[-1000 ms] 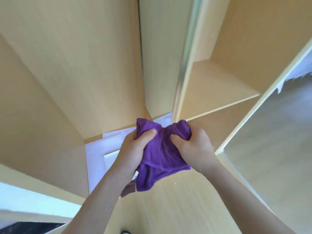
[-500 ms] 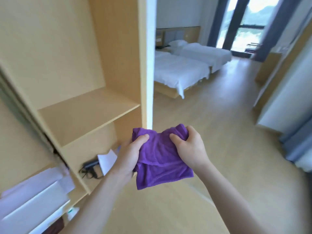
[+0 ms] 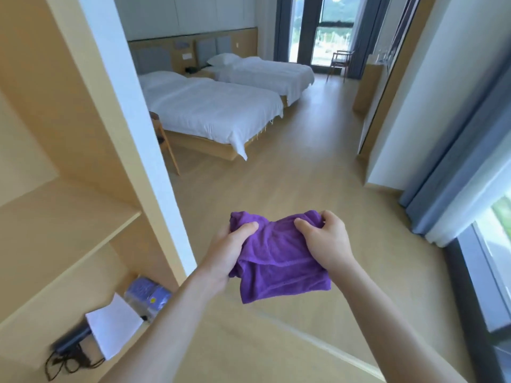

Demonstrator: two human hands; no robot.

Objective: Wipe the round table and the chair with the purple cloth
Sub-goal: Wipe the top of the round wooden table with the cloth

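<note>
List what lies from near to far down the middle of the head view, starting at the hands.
purple cloth held between left hand and right hand → bare wood floor → near bed → far bed → chair by the window

Two white beds (image 3: 218,106) ahead — wooden shelving (image 3: 69,211) left, grey curtains (image 3: 453,172) right.

Far ahead of the hands we see two white beds (image 3: 221,106) on a light wood floor (image 3: 304,189), a tall bright window (image 3: 329,31) with blue curtains (image 3: 448,172) off to the right, and wooden shelves (image 3: 55,217) on the left.
</note>
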